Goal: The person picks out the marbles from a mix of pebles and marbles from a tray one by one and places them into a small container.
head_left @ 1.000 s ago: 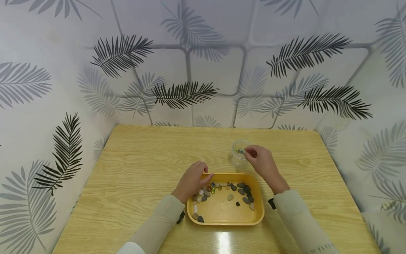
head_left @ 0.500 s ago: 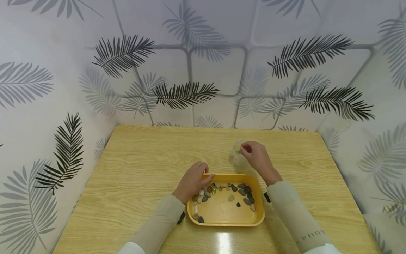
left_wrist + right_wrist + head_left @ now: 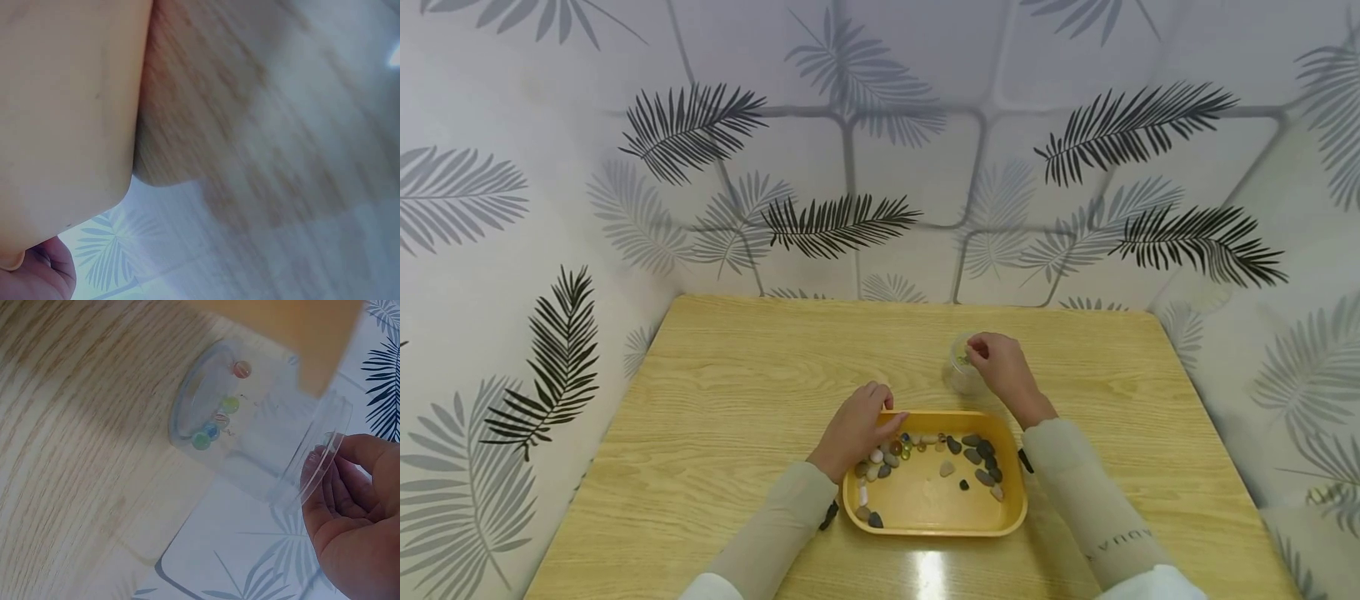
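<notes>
A yellow plastic tray (image 3: 940,532) with pebbles and a few glass marbles along its edges sits on the table. My left hand (image 3: 853,429) grips the tray's far left rim, thumb on the inner side; in the left wrist view its curled fingers show beside the tray's corner. Behind the tray stands a clear plastic jar (image 3: 262,444) with several coloured marbles (image 3: 212,430) at its bottom. My right hand (image 3: 996,364) is at the jar's mouth. Its thumb and forefinger pinch a small glassy marble (image 3: 328,439) at the rim, mostly hidden by the fingertips.
Dark pebbles (image 3: 985,454) cluster at the tray's right end, pale and brown ones (image 3: 880,458) at its left. A light pebble (image 3: 947,468) and a small dark stone (image 3: 964,484) lie nearer the middle. A leaf-patterned wall covering (image 3: 902,258) rises behind the wooden table (image 3: 737,358).
My right hand has moved a little left and back, from the jar's right side to over its mouth. The left hand stays on the tray's rim.
</notes>
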Motion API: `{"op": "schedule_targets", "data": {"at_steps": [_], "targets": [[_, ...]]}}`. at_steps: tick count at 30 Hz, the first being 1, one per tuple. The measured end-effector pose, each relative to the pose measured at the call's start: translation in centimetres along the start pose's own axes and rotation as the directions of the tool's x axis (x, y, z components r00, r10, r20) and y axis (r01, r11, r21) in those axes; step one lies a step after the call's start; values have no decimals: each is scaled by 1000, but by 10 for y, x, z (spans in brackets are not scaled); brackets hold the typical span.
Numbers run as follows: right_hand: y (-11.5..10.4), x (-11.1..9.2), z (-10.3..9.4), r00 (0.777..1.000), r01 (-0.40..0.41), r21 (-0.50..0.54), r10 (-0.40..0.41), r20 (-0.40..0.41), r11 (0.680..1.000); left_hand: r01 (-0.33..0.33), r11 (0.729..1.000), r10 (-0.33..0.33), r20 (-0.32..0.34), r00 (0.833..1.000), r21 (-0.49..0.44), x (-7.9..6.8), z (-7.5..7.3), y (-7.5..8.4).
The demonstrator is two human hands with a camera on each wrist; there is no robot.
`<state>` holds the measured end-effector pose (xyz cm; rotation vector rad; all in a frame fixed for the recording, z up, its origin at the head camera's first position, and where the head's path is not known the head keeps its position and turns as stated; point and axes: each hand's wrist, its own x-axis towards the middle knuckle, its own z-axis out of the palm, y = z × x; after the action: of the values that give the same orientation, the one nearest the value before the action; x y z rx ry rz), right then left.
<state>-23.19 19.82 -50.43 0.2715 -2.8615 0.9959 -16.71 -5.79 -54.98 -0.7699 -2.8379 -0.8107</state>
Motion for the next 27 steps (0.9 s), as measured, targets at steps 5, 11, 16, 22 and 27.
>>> {"op": "schedule_targets", "data": {"at_steps": [5,11,16,22,27], "targets": [[2,2,4,1000,1,-7,-1,-8,1000,1,1000,-1,-1,1000,-3,-1,0,0],[3,3,4,1000,-2,4,2,-16,1000,-16,1000,16,-13,1000,-1,0,1,-2],[1,-1,-1,999,-1,6,1,-40,1000,-28,1000,28,-17,999,-1,0,1,-1],[-1,-7,-8,998,19,-3,-20,-67,1000,-24,1000,24,-8,1000,-8,0,1,-1],[-3,-13,-13,996,43,13,-41,-84,999,-17,1000,17,-4,1000,-8,0,2,-2]]}}
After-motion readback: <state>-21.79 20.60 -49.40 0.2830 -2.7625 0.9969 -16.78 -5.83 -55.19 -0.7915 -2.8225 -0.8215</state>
